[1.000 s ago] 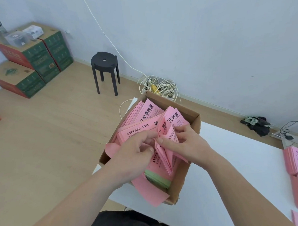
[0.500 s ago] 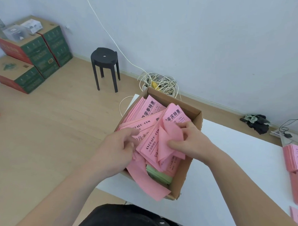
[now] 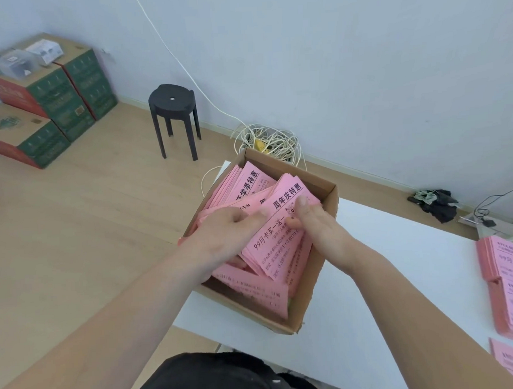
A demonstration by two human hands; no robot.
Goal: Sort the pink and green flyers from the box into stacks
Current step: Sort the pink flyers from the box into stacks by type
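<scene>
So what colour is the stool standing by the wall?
The stool is black; the head view shows it plainly.

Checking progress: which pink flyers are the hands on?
The fanned bundle inside the cardboard box, held between left hand and right hand; the pink stacks at far right lie untouched.

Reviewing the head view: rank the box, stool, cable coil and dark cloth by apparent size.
1. box, though it is nearest the camera, which enlarges it
2. stool and cable coil, which look roughly alike, so they are not ranked
3. dark cloth, clearly smallest
</scene>
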